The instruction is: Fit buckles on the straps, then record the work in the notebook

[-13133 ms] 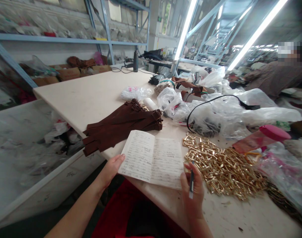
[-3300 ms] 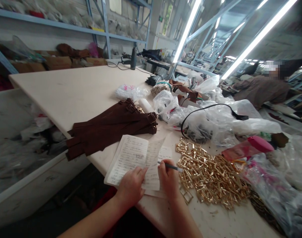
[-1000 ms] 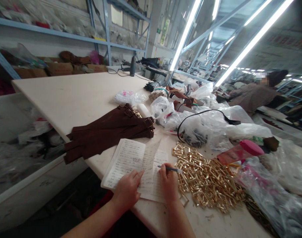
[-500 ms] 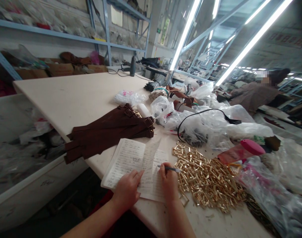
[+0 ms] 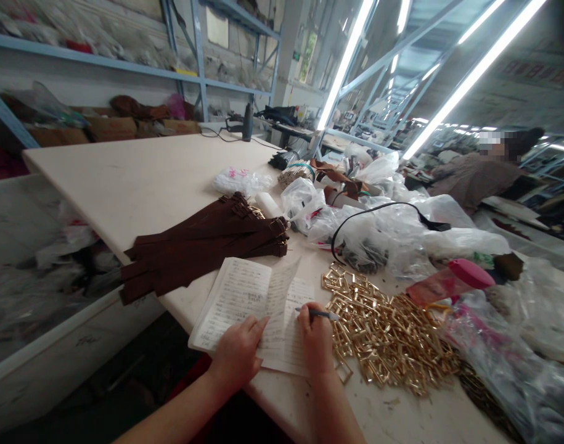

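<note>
An open notebook (image 5: 230, 299) with handwritten lines lies near the table's front edge, one page curling up at its middle. My left hand (image 5: 240, 351) is closed on its lower part, fingers pressed together against the pages. In my right hand (image 5: 316, 339) is a dark pen (image 5: 321, 313), its tip over the right-hand page. Right beside that hand spreads a heap of gold rectangular metal buckles (image 5: 388, 333). Behind the notebook lies a bundle of dark brown straps (image 5: 193, 246) with metal fittings at one end.
Clear plastic bags (image 5: 402, 234) and a black strap (image 5: 378, 206) crowd the table's right side. A pink-lidded bottle (image 5: 448, 282) lies behind the buckles. At the left stands a white bin (image 5: 78, 345). A person (image 5: 476, 176) is farther off at the right.
The pen has tilted very slightly in my right hand. My left hand and the notebook look the same.
</note>
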A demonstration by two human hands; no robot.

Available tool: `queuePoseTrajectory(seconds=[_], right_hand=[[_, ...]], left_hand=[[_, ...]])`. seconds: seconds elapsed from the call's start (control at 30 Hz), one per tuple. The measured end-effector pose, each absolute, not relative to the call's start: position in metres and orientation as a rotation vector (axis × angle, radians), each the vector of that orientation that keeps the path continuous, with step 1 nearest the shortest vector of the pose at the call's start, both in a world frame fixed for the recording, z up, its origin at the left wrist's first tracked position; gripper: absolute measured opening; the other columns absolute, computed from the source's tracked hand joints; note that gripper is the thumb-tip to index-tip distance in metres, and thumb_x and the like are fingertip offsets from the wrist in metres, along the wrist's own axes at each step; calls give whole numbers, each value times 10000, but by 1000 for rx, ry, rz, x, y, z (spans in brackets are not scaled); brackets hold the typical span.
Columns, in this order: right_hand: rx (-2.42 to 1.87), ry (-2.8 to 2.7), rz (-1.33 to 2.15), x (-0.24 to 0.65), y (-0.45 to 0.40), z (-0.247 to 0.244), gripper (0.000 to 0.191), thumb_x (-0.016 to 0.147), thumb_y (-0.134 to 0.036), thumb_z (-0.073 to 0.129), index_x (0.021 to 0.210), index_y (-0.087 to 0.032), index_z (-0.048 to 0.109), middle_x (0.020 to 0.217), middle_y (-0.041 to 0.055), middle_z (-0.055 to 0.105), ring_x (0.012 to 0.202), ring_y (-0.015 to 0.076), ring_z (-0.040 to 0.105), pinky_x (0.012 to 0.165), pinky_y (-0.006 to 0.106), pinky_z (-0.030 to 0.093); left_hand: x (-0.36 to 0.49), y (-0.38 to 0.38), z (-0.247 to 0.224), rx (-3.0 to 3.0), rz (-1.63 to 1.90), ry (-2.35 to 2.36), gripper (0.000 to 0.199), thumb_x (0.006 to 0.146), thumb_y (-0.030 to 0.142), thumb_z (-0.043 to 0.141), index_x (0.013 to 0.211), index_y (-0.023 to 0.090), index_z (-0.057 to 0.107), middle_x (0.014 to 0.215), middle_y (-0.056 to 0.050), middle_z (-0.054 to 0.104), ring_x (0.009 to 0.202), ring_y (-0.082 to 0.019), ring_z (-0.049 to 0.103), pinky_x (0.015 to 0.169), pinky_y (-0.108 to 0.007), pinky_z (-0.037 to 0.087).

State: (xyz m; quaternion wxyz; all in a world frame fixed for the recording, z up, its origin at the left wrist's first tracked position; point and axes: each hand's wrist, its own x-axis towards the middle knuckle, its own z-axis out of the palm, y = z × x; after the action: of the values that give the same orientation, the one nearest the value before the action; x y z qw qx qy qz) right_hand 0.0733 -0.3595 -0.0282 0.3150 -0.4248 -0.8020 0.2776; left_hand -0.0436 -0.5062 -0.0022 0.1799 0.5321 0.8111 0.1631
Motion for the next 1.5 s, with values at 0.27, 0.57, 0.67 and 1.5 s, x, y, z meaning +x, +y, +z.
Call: queuePoseTrajectory(seconds=[0.27, 0.57, 0.67, 1.5], right_hand=[[-1137, -2093, 718, 74, -359, -30, 301, 857, -396, 366, 770, -172, 547, 644, 50, 601, 614, 195, 557, 604, 288, 398], [-1142, -2079, 724, 74, -359, -31, 294, 852, -401, 376, 763, -177, 546, 649, 50, 598, 629, 200, 556, 622, 296, 403], [-1138, -2061, 734, 75, -358, -33, 304, 861, -402, 368, 776, -170, 545, 684, 64, 606, 655, 202, 567, 637, 300, 416], [-1137, -1996, 828, 75, -358, -32, 286, 838, -414, 403, 756, -179, 544, 644, 45, 607, 615, 192, 567, 614, 293, 428]], left_hand=[[-44, -507, -4, 1511, 488, 2297, 664, 594, 79, 501, 1245, 197, 444, 1056, -66, 558, 914, -241, 526, 821, -360, 426], [-44, -507, -4, 1511, 488, 2302, 669, 589, 67, 496, 1241, 203, 446, 1066, -64, 554, 915, -239, 528, 821, -360, 425], [-44, -507, -4, 1508, 491, 2307, 663, 589, 74, 501, 1238, 203, 451, 1057, -61, 556, 919, -239, 525, 822, -357, 424], [-43, -508, -4, 1505, 475, 2309, 661, 599, 91, 498, 1247, 212, 451, 1056, -57, 563, 919, -240, 529, 825, -354, 423]])
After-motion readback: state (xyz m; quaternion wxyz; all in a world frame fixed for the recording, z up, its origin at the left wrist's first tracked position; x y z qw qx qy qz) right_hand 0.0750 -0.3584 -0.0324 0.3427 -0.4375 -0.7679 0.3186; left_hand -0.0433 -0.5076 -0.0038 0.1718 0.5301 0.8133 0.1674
